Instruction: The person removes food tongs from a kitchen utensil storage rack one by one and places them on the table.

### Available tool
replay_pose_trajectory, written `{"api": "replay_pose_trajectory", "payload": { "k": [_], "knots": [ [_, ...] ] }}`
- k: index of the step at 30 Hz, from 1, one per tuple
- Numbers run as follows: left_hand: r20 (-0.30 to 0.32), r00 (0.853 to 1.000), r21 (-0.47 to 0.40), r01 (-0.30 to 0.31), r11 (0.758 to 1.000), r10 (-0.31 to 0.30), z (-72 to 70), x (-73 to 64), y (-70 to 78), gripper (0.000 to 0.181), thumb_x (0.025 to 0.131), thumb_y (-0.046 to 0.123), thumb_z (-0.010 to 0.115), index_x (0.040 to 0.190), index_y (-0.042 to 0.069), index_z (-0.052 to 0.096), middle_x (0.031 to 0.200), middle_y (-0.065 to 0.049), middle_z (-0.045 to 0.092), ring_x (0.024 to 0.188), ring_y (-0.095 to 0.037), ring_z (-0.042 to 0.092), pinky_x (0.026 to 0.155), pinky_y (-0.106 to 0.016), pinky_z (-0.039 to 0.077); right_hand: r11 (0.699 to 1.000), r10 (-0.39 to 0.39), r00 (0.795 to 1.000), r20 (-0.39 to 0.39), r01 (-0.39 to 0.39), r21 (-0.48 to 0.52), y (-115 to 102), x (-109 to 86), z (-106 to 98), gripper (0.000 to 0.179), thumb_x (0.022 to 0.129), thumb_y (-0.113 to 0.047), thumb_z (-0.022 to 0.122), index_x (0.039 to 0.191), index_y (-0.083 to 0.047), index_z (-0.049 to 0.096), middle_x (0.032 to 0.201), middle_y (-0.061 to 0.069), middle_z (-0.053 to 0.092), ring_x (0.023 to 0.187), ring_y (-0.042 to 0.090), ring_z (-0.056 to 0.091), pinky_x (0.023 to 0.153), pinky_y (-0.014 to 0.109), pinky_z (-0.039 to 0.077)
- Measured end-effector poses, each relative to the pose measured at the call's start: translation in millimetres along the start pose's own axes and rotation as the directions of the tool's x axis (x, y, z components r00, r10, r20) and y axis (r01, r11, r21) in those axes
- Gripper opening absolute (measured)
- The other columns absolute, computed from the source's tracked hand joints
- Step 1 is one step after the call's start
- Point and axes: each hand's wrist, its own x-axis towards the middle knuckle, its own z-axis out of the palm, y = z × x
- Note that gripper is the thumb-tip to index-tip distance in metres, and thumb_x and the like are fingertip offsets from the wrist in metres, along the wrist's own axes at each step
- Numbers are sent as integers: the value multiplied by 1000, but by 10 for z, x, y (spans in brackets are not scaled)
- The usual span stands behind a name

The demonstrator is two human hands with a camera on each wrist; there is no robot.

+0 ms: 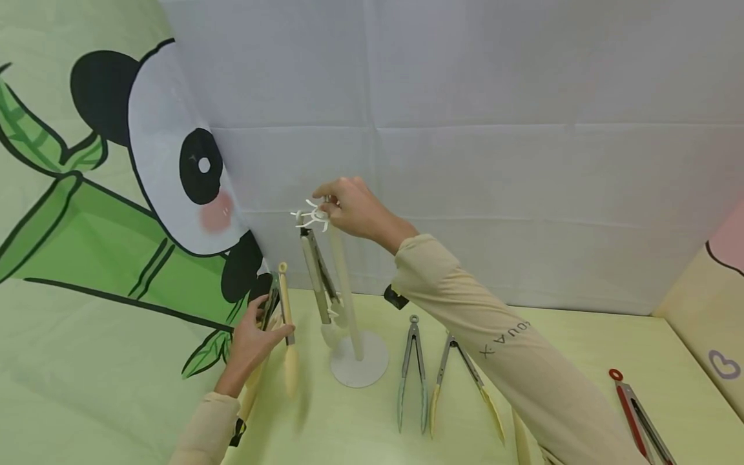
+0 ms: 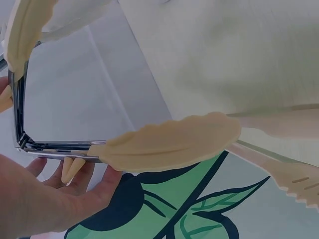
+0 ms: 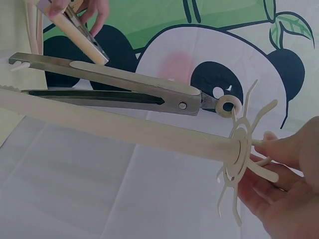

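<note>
A white stand with a thin pole [image 1: 345, 290] and round base [image 1: 372, 371] stands on the table. At its top, my right hand [image 1: 356, 208] pinches the ring of curved hooks [image 3: 241, 149]. One pair of metal tongs with beige grips [image 3: 134, 77] hangs by its loop from a hook. Left of the stand, my left hand [image 1: 252, 345] holds a second pair of tongs with cream scalloped tips [image 2: 169, 142]. These tongs are spread apart, loop end up, fingers on one arm and thumb at the other.
Right of the stand lie tongs with mint tips [image 1: 402, 394] and tongs with yellow tips [image 1: 493, 410]. Red-handled tongs [image 1: 629, 413] lie at the far right. A panda-printed cloth [image 1: 157, 161] rises close on the left, and a pale backdrop [image 1: 494, 174] stands behind.
</note>
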Motion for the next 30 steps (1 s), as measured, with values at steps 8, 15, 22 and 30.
{"api": "replay_pose_trajectory", "payload": {
  "k": [8,15,22,30],
  "knots": [
    [-5,999,37,39,999,-38,51,6,-23,92,78,46,72,150,17,23,136,-24,39,116,-41,44,87,-58,39,1000,-3,1000,-4,3,-1,-9,-1,-3,29,92,3,50,117,2,65,94,10,71,68,14,59,55,20,42],
    [4,998,58,55,997,-55,94,-9,-72,92,79,49,70,150,16,22,138,-24,39,117,-40,44,87,-58,39,1000,6,1000,8,-6,0,-21,0,-1,29,93,1,52,118,1,65,94,10,70,66,14,57,55,20,42],
    [-12,998,108,59,992,-58,165,-11,-130,88,79,46,69,148,14,25,139,-23,41,114,-41,47,85,-57,40,1000,14,1000,14,-14,3,-29,-2,-1,29,93,1,52,119,1,64,94,11,70,63,13,55,52,19,40],
    [-36,995,163,102,981,-97,243,-17,-179,88,79,47,69,148,15,26,139,-23,42,115,-43,47,82,-59,40,1000,9,1000,21,-10,12,-28,-5,9,29,93,2,51,120,2,63,96,12,70,60,12,52,51,18,38]
  ]
}}
